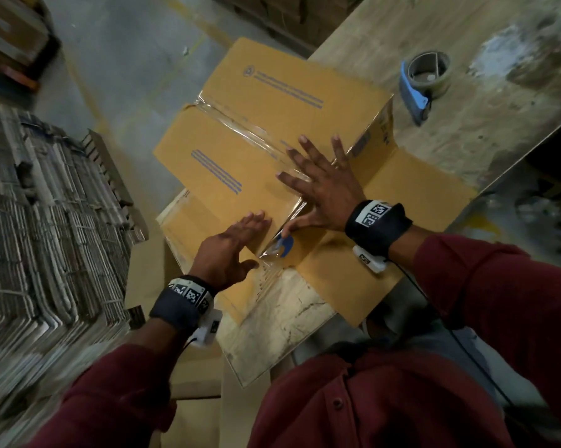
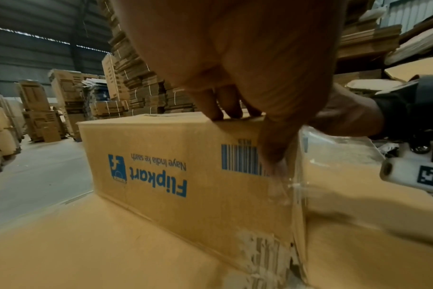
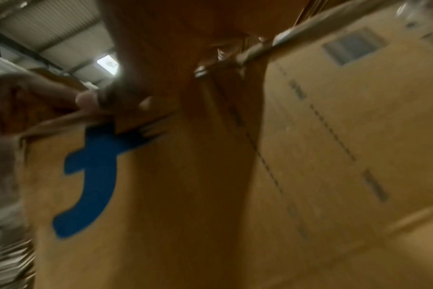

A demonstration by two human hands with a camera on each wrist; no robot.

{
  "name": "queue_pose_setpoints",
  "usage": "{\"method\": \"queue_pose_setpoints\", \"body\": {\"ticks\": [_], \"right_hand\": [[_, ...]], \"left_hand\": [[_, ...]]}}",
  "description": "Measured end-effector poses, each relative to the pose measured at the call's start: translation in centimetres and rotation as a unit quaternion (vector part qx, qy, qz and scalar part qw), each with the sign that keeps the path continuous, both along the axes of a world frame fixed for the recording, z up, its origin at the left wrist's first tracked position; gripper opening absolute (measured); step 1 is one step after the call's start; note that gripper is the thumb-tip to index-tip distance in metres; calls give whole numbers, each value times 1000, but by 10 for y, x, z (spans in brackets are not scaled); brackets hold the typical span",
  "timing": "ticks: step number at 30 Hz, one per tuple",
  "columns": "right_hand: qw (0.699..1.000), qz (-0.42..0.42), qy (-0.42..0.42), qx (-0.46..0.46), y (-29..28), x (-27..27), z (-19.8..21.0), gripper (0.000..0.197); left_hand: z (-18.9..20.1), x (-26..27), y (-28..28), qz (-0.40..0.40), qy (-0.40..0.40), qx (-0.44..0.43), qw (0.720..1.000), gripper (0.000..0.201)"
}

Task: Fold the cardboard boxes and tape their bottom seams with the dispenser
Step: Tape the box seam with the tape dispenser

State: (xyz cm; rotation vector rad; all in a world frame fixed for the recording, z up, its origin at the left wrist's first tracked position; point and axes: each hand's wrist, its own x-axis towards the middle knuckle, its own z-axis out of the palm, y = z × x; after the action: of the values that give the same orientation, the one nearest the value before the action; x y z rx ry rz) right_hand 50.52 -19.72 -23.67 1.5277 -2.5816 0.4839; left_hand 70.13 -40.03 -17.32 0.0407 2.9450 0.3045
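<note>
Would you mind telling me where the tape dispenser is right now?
In the head view, the dispenser sits on the table, upper right, just beyond the box; neither hand touches it.

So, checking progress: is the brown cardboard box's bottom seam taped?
Taped: clear tape runs along the brown cardboard box seam; both hands press its end down.

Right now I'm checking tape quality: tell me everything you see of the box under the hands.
The cardboard box is tan with blue print and a barcode, standing upside down on the table. Clear tape runs along its closed seam and over the near edge. Both hands, left and right, press flat on it.
</note>
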Motion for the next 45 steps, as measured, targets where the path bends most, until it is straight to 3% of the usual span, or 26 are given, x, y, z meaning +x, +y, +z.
{"method": "queue_pose_setpoints", "body": {"ticks": [3,7,11,19,23,27,31,37,41,45], "right_hand": [[999,24,-1,-39,-9,5,-15,86],[998,18,28,50,-4,4,-13,110],[999,4,16,44,-9,23,2,128],[997,66,16,48,-22,34,-15,106],[996,68,37,33,-18,34,-17,111],[996,52,32,65,-15,38,-13,123],[997,29,3,65,-14,48,-13,132],[996,-6,-50,75,-17,65,-16,132],[997,-29,-69,19,-26,73,-21,106],[997,-33,-64,29,-24,72,-21,124]], "left_hand": [[-5,0,4,-6,64,-29,998,101],[-11,1,4,-2,91,-51,995,96],[-18,3,0,0,76,-62,995,87],[-17,3,9,7,93,-83,992,84],[-19,2,15,20,125,-86,988,90],[-23,2,18,35,130,-97,986,83],[-32,3,24,46,163,-121,978,94],[-28,-6,34,96,173,-147,969,67],[-17,-12,35,138,130,-120,974,75],[-13,5,13,49,95,-29,994,100]]}}
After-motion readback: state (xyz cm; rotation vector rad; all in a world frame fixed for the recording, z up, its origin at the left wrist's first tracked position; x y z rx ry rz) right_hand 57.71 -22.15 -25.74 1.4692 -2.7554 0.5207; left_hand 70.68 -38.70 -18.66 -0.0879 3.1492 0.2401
